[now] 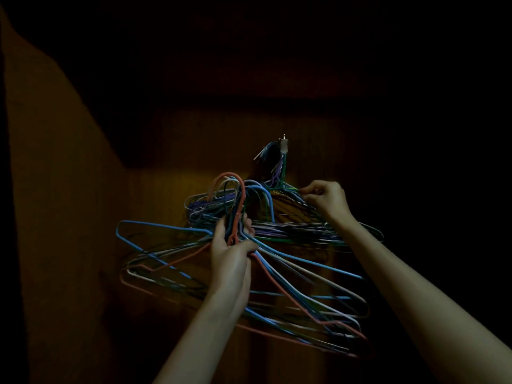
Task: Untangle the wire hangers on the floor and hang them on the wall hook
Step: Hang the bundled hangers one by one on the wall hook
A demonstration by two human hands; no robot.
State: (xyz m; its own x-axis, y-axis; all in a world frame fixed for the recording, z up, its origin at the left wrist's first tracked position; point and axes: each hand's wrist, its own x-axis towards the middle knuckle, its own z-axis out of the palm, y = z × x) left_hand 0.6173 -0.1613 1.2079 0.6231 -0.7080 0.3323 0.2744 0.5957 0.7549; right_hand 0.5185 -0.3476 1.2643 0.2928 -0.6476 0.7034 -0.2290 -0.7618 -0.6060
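A small metal wall hook (pixel 284 142) sits on a dim wooden wall, with several coloured wire hangers (pixel 279 173) hanging from it by their necks. My left hand (pixel 231 248) grips the necks of a bunch of blue, red and white wire hangers (pixel 291 275), held up below and left of the hook; their curved tops (pixel 238 187) rise above my fingers. My right hand (pixel 327 199) pinches the shoulder wires of the hung hangers just right of and below the hook.
The scene is very dark. A brown wooden wall (pixel 69 189) fills the left and the middle; the right side and top are black. The held bunch spreads wide, from about the left third to the right of centre.
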